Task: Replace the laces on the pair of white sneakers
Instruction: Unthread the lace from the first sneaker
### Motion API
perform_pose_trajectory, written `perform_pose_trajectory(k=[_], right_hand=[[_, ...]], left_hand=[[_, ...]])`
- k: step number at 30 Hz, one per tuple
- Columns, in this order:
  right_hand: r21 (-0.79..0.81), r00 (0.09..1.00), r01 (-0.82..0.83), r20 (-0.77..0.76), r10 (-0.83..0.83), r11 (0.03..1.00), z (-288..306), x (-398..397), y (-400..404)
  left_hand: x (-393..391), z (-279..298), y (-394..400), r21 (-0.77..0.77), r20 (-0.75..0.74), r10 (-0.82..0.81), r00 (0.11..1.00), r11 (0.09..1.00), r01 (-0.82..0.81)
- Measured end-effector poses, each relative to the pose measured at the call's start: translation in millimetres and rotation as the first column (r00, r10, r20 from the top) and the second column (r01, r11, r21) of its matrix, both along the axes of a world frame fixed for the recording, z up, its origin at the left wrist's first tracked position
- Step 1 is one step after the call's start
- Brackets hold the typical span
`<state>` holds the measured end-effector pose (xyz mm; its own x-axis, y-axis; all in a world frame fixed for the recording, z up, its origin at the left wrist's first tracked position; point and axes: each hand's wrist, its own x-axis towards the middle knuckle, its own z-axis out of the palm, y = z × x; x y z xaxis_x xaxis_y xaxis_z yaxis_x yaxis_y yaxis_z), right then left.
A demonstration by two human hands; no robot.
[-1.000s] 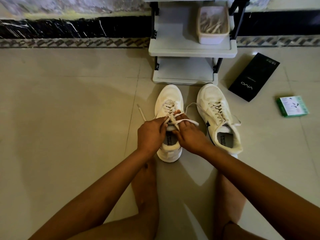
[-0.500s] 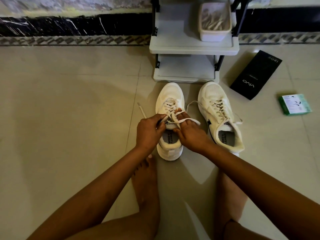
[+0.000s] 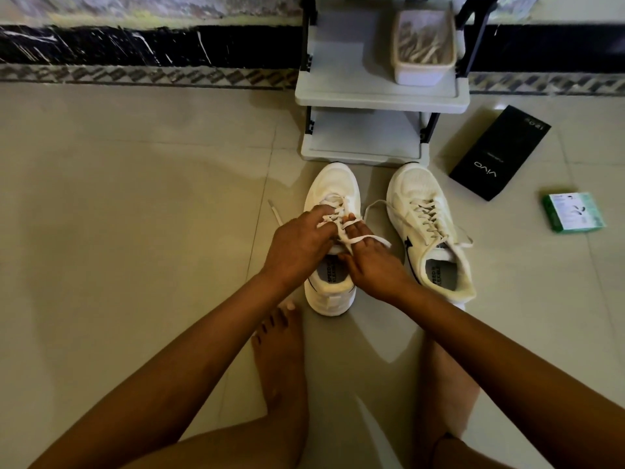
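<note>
Two white sneakers stand side by side on the tiled floor, toes pointing away from me. My left hand [image 3: 299, 247] lies over the left sneaker [image 3: 333, 184], its fingertips in the crossed rows of the white lace [image 3: 367, 239]. My right hand [image 3: 370, 265] pinches a strand of that lace over the tongue; a loop of it runs across my fingers. One loose end trails on the floor to the left. The right sneaker [image 3: 427, 228] is fully laced, with loose ends hanging on both sides.
A grey two-tier rack [image 3: 378, 96] stands just beyond the sneakers, with a white tub of laces [image 3: 422, 67] on its upper shelf. A black phone box [image 3: 500, 152] and a green box [image 3: 573, 211] lie to the right. My bare feet [image 3: 280, 353] rest near the sneaker's heel.
My left hand has moved up from the tongue to the upper lace rows. The right hand stays on the lace, slightly lower. The camera has shifted a little.
</note>
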<state>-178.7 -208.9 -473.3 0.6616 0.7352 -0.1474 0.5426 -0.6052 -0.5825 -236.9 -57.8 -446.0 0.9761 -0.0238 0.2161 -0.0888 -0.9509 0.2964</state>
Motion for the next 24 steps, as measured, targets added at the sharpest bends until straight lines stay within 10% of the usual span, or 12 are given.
perform_pose_trajectory(k=[4,7,12,17,24], right_hand=[[-0.071,1.0,0.009,-0.025,-0.01,0.997,1.6,-1.2,-0.4],[-0.093,1.0,-0.002,-0.002,0.002,0.996,2.9,-1.3,1.4],[-0.169,0.999,-0.003,0.042,0.01,0.986,14.4,-2.4,0.4],[-0.15,0.948,0.023,0.317,0.026,0.988,26.7,8.2,5.3],[-0.107,0.831,-0.032,0.55,0.086,0.994,37.1,9.8,18.6]], left_hand=[[3.1,4.6,6.2,-0.316,-0.146,0.081,0.986,0.941,-0.124],[7.6,34.9,4.4,-0.837,-0.296,0.094,0.951,0.454,-0.305],[34.6,69.8,16.2,-0.909,-0.405,0.366,0.838,-0.057,-0.414],[21.9,42.2,32.7,-0.686,-0.541,0.23,0.809,0.435,-0.583],[5.6,10.6,28.2,-0.515,-0.556,0.0,0.831,0.785,-0.345]])
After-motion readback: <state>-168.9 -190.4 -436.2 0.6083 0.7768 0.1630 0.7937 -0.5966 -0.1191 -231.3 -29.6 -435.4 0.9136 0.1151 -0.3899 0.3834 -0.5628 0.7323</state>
